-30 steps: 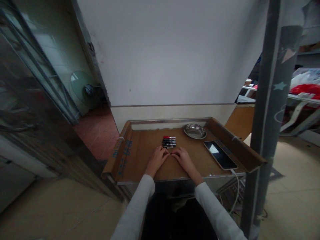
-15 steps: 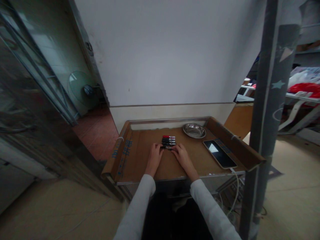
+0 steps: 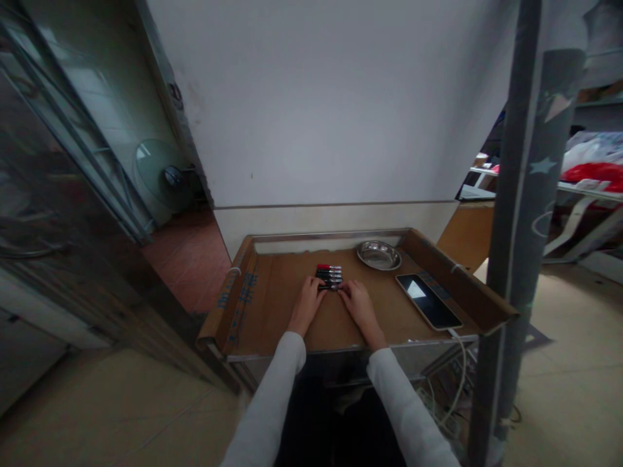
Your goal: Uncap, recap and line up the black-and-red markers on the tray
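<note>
Several markers lie side by side in a short stack of rows on the cardboard-covered table: a red marker (image 3: 323,266) at the far end, and black markers (image 3: 323,274) below it. The nearest black marker (image 3: 329,287) lies crosswise between my hands. My left hand (image 3: 310,298) pinches its left end, fingers closed. At its right end, the thumb and fingertips of my right hand (image 3: 355,301) are closed on the silvery tip. This marker sits close against the row; whether it touches the one above I cannot tell.
A round steel dish (image 3: 379,255) stands at the back right of the cardboard surface (image 3: 277,279). A phone (image 3: 428,301) with a white cable (image 3: 461,370) lies at the right. Raised cardboard sides (image 3: 462,285) border the table, and a grey post (image 3: 511,194) rises beyond its right end.
Both hands have shifted slightly away from me, the left one also to the right. The nearest black marker has moved with them, closer to the row.
</note>
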Demonstrator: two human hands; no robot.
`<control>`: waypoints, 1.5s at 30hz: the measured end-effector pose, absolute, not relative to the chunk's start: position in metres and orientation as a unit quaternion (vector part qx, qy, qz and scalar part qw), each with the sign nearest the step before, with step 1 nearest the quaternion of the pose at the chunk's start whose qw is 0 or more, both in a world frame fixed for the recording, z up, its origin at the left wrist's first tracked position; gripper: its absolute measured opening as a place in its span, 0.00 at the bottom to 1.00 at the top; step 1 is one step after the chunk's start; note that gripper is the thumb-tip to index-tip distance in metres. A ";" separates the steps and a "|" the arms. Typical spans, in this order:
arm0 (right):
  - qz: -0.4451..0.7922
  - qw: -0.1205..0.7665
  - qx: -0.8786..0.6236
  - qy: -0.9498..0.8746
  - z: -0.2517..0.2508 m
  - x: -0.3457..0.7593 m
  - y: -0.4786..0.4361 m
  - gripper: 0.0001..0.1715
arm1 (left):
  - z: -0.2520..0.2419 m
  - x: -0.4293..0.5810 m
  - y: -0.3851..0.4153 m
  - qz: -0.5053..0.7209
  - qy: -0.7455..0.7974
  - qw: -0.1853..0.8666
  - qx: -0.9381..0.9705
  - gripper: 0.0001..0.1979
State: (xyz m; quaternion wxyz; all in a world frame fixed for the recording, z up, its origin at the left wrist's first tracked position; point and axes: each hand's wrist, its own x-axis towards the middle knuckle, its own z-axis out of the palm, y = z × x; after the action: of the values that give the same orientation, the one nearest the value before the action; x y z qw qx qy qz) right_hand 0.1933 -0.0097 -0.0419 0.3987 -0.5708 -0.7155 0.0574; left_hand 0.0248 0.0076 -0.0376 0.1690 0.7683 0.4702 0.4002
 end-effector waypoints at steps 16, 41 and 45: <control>-0.108 0.252 -0.703 -0.656 -0.047 0.213 -0.007 0.15 | -0.040 -0.001 0.012 0.375 0.670 -0.014 0.640 0.09; -0.068 0.313 -0.561 -0.763 -0.036 0.203 -0.014 0.13 | -0.032 0.015 0.000 0.348 0.428 0.133 0.823 0.05; -0.047 0.317 -0.526 -0.788 -0.042 0.203 -0.010 0.13 | -0.034 0.015 0.003 0.349 0.429 0.147 0.820 0.02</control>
State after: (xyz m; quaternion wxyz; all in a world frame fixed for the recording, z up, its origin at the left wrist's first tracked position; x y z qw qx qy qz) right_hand 0.2034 -0.0105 -0.0422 0.3169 -0.5263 -0.7877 -0.0468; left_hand 0.0147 0.0029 -0.0338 0.1472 0.8198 0.4294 0.3492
